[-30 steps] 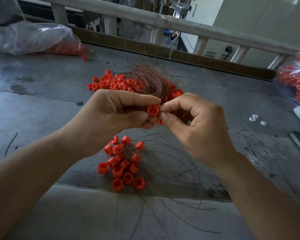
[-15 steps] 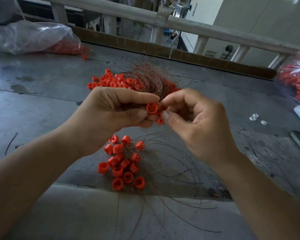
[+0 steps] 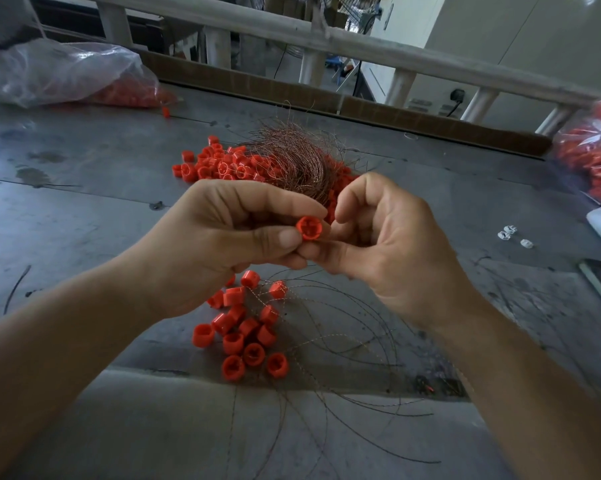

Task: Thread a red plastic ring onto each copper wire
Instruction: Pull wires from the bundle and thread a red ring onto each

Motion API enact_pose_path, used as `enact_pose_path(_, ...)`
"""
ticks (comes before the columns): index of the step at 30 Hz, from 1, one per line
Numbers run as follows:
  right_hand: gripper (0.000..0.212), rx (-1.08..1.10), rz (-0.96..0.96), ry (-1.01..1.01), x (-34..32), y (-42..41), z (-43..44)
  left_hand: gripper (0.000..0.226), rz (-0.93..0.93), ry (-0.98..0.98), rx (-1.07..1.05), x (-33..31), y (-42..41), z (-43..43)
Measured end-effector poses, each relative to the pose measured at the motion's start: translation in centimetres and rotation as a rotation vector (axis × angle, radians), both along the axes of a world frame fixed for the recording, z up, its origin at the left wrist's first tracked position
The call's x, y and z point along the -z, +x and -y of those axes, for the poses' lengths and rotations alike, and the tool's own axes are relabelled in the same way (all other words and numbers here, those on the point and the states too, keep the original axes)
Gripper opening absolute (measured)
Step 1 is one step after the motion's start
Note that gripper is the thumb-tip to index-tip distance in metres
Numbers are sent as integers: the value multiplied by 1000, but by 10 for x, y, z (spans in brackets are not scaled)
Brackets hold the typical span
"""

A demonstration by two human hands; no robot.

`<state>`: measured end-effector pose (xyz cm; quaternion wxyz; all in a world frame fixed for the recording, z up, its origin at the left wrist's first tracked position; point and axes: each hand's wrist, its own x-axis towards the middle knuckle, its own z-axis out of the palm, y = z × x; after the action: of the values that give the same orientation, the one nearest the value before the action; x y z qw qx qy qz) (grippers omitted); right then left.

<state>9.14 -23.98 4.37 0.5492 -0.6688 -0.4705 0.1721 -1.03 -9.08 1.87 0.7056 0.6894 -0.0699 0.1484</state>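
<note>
Red plastic ring (image 3: 309, 228), a short cylinder with a cross web inside, is pinched between thumb and forefinger of your left hand (image 3: 229, 233), with its open face toward you. Your right hand (image 3: 389, 244) is butted up against it, fingers curled, thumb tip just under the ring. Hands are together. Presumably a thin copper wire is in that right pinch, but it's too fine to see, so I can't tell.

Risks from here:
- The wire tip misses the gap in the web and buckles. A strand that thin bends under any side load, so grip it close to the tip.
- The ring pops out of the left pinch, since it's small, smooth and held by the rim only. It would drop into the cluster of red rings (image 3: 247, 327) on the grey metal desk (image 3: 84, 209) right below your hands. Those look threaded, so it would get mixed in.
- Loose wire tails (image 3: 344, 358) fan out under your right wrist. Forearm drag could snag them and strip rings off.
- The tangled bundle of copper wires (image 3: 299, 161) lies just beyond your hands, on a heap of loose red rings (image 3: 223, 164). Tugging one strand may drag the lot.
</note>
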Motion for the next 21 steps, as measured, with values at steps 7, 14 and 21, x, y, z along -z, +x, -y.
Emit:
enact_pose_path(7, 28, 16, 35, -69, -2, 6, 0, 35, -30, -43, 13, 0, 1, 0)
enact_pose_path(14, 20, 459, 282, -160, 7, 56, 8, 33, -57, -123, -20, 2, -1, 0)
enact_pose_path(21, 6, 486, 461, -488, 27, 75, 7, 25, -79, -150, -42, -4, -3, 3)
